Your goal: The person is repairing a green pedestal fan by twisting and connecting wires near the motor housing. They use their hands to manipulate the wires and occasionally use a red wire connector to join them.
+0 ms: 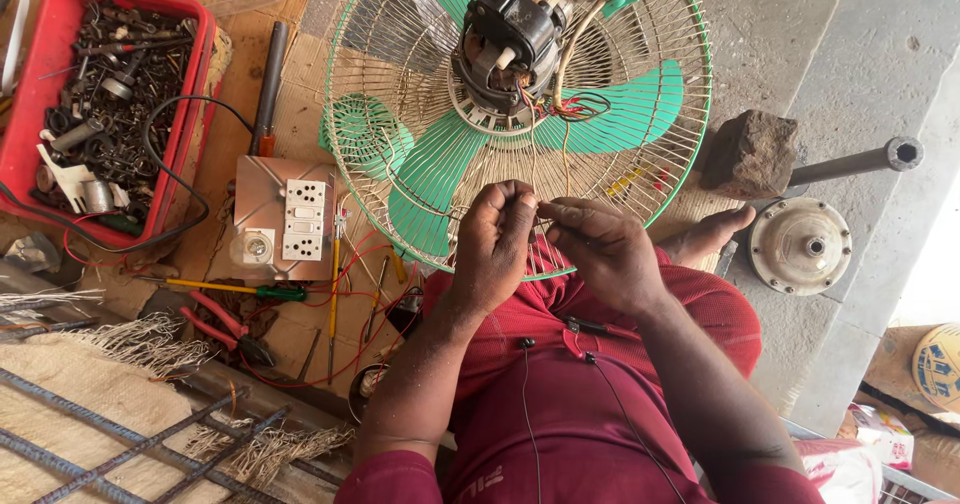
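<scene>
A green-bladed fan with a wire guard (400,24) lies face down in front of me, its black motor (510,34) exposed with loose red, black and pale wires (570,104) trailing out. My left hand (492,244) and my right hand (600,249) meet over the guard's near rim, fingertips pinched together on a thin wire end between them. The wire itself is too fine to follow fully.
A red tray of dark metal parts (60,14) sits far left. A switch board (285,214), screwdrivers (240,289) and red pliers (215,324) lie on cardboard. A rock (750,149), a metal pole (860,162) and a round fan base (800,244) lie at right.
</scene>
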